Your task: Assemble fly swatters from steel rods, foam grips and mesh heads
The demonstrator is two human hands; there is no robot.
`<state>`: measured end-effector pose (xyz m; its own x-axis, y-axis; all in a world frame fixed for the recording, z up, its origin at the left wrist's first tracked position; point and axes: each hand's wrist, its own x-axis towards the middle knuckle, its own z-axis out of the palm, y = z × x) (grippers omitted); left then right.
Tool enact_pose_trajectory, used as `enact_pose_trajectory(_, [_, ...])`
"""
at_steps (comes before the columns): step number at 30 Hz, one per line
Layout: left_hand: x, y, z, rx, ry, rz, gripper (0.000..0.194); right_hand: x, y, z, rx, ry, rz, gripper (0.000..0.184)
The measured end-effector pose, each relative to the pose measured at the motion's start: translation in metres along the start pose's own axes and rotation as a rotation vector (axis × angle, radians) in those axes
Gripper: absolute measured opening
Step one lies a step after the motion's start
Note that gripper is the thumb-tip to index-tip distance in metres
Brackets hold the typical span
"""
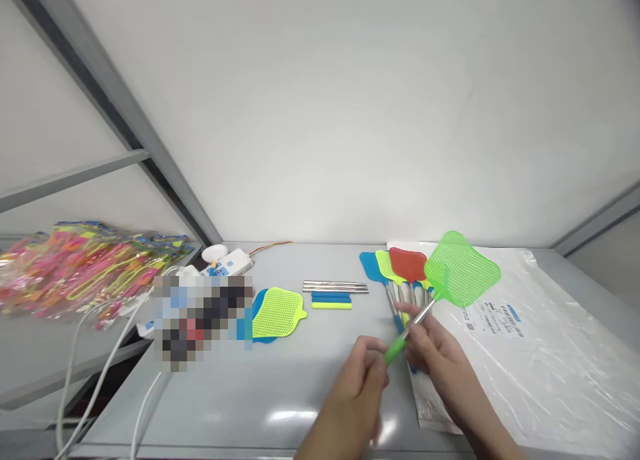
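A green fly swatter (463, 270) with a mesh head, a metal rod and a green grip is held slanting up to the right. My left hand (361, 383) is closed round the lower end of its green grip. My right hand (435, 347) pinches the rod near the top of the grip, some fingers partly hidden. Behind my right hand lie several swatters, with a red head (409, 264), a yellow-green head (387, 265) and a blue head (373, 267); their handles are partly covered by my hands.
Metal rods (335, 287) lie mid-table beside blue grips (331, 296) and a yellow-green grip (331, 306). Loose yellow-green mesh heads (279, 313) rest left of them. A white plastic bag (540, 373) covers the right side. Packaged colourful goods (95, 267), a power strip (233, 265) and cables are left.
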<state>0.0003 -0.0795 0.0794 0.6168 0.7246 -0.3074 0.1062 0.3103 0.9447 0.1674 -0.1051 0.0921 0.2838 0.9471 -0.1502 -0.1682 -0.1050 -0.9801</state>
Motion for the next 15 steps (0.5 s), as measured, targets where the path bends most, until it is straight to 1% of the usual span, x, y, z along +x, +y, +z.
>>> enact_pose_trajectory(3, [0.017, -0.001, 0.028, -0.086, -0.091, 0.005, 0.042, 0.0, 0.001, -0.009, -0.351, 0.011, 0.013, 0.033])
enact_pose_trajectory(6, [0.029, 0.006, 0.042, -0.054, -0.138, 0.059, 0.047, 0.008, -0.006, -0.018, -0.626, 0.036, 0.024, 0.04])
enact_pose_trajectory(9, [0.039, 0.013, 0.044, 0.101, -0.129, 0.128, 0.048, 0.023, -0.015, -0.026, -0.876, 0.056, -0.014, 0.042])
enact_pose_trajectory(12, [0.047, 0.015, 0.039, 0.331, -0.048, 0.198, 0.048, 0.039, -0.02, -0.031, -1.16, 0.04, -0.033, 0.045])
enact_pose_trajectory(15, [0.052, 0.014, 0.03, 0.502, 0.027, 0.223, 0.045, 0.052, -0.019, -0.037, -1.404, -0.003, -0.047, 0.047])
